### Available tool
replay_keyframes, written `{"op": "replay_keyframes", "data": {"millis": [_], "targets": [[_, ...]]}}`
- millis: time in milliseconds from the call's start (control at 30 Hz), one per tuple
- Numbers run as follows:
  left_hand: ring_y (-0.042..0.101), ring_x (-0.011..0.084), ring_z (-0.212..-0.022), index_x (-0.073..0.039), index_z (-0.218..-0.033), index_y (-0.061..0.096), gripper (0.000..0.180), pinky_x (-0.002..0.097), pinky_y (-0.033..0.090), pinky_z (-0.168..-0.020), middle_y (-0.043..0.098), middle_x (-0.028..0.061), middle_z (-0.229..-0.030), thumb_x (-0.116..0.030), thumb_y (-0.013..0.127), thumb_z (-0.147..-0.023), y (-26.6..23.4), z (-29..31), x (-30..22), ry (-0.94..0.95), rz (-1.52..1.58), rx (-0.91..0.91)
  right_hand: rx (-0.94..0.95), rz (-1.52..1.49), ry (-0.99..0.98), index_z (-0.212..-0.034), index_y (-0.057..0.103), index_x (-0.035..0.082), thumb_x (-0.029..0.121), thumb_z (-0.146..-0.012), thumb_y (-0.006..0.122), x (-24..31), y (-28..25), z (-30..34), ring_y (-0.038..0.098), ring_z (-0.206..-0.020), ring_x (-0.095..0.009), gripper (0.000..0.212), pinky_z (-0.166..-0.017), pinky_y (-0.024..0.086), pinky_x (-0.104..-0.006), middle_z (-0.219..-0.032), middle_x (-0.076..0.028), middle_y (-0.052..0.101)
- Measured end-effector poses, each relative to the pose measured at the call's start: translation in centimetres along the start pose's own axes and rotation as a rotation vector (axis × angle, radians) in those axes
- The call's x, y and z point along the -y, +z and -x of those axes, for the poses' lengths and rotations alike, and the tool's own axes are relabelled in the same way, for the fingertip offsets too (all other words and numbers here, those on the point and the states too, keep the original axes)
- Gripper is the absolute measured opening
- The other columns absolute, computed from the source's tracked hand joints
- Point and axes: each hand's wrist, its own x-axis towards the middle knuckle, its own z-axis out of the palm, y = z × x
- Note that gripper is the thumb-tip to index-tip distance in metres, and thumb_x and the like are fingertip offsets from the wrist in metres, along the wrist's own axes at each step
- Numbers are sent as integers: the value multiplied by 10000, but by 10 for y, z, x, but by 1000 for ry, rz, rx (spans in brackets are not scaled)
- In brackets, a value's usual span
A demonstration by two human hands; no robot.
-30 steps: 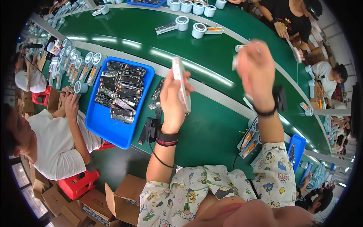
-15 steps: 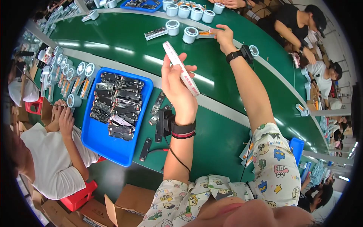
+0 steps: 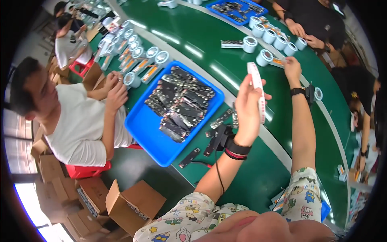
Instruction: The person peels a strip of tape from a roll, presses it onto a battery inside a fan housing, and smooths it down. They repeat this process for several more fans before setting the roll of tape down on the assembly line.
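My left hand (image 3: 247,111) is closed around a narrow white band with red print (image 3: 258,90), which looks like a roll of tape seen edge-on. It is raised over the green bench. Farther out and to the right, the fingers of my right hand (image 3: 293,69) are closed at the end of a handheld fan's flat handle. The fan's round pale blue head (image 3: 264,57) points left, and an orange strip shows along the handle. Left of it lies another pale blue fan (image 3: 250,44) with a printed handle.
A blue tray (image 3: 147,139) of black circuit-board parts stands at left, with loose boards (image 3: 189,157) beside it. More fans (image 3: 269,36) line the far side near a second blue tray (image 3: 238,11). A co-worker in white (image 3: 82,121) sits left, above open cartons (image 3: 137,205).
My view has swung left, so the bench, tray and hands appear farther right. My right fingers, spread earlier, are now drawn together at the handle's end. The tape stays in my left hand.
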Motion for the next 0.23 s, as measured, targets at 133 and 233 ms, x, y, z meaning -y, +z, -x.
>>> {"op": "replay_keyframes", "data": {"millis": [133, 233], "targets": [[650, 162, -831, 38, -1477, 373, 571, 285, 503, -720, 642, 151, -1228, -199, 482, -968, 0, 2, -15, -17, 11, -16, 4, 83, 5, -1047, 726, 67, 271, -776, 811, 33, 13, 8, 713, -914, -265, 350, -822, 540, -375, -975, -106, 748], [644, 175, -866, 10, -1496, 362, 575, 291, 508, -776, 589, 148, -1288, -156, 532, -972, -4, -1, -19, -69, 78, 28, 174, 10, 50, -1123, 739, 78, 281, -789, 798, 22, 10, -12, 719, -914, -284, 395, -844, 542, -376, -986, -152, 756]]}}
